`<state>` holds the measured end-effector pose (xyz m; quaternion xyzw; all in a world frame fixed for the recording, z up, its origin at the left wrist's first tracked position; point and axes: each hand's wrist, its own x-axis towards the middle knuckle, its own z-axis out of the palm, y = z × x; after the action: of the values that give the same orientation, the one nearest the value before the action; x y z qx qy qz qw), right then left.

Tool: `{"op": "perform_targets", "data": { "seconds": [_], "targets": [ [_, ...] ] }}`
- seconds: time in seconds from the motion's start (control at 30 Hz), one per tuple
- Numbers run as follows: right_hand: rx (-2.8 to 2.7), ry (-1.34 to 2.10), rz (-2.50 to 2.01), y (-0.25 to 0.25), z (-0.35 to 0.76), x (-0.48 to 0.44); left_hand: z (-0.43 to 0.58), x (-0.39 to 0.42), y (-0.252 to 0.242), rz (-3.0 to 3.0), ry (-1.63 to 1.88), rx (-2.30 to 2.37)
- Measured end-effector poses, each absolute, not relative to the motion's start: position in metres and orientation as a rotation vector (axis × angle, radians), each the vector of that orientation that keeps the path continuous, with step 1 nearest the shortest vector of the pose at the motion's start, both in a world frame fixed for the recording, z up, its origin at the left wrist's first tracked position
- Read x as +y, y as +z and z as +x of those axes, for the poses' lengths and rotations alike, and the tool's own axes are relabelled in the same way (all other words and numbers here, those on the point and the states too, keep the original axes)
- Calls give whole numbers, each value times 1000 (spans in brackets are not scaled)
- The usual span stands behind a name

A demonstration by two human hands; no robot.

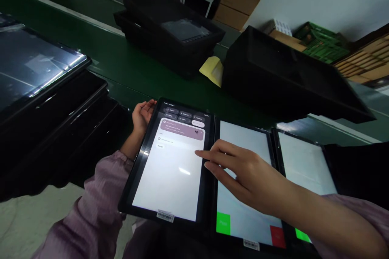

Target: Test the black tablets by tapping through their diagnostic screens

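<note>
A black tablet (170, 170) with a lit white screen lies tilted in front of me, a notification panel at its top and a barcode label on its lower edge. My left hand (142, 115) holds the tablet's upper left edge, its fingers curled there and partly hidden. Over the screen's right side, the index finger of my right hand (243, 170) points at the display; the fingers are apart and hold nothing. Beneath that hand lies a second lit tablet (243, 133) with green and red squares at its bottom corners. A third lit tablet (300, 149) sits farther right, partly covered by my forearm.
Stacked black-framed screens (39, 64) stand at the left. Across the green bench (106, 60) are black trays (170, 20), a large black box (282, 73) and a yellow paper piece (212, 70). Cartons (238, 2) and green crates (322, 40) are behind.
</note>
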<state>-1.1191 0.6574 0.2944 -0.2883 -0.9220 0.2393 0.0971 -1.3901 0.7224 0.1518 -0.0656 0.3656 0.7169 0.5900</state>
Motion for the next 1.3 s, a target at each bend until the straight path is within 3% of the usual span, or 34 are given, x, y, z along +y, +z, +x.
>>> {"op": "perform_targets", "data": {
  "seconds": [0.3, 0.5, 0.97, 1.3],
  "targets": [
    [-2850, 676, -964, 291, -1127, 662, -1386, 720, 157, -159, 1680, 849],
    [-2875, 1008, -545, 300, -1126, 648, -1389, 721, 154, -158, 1660, 843],
    [-2794, 906, -696, 294, -1126, 648, -1386, 720, 162, -185, 1653, 873],
    [-2716, 369, -821, 277, -1154, 711, -1388, 721, 156, -166, 1668, 858]
  ]
}}
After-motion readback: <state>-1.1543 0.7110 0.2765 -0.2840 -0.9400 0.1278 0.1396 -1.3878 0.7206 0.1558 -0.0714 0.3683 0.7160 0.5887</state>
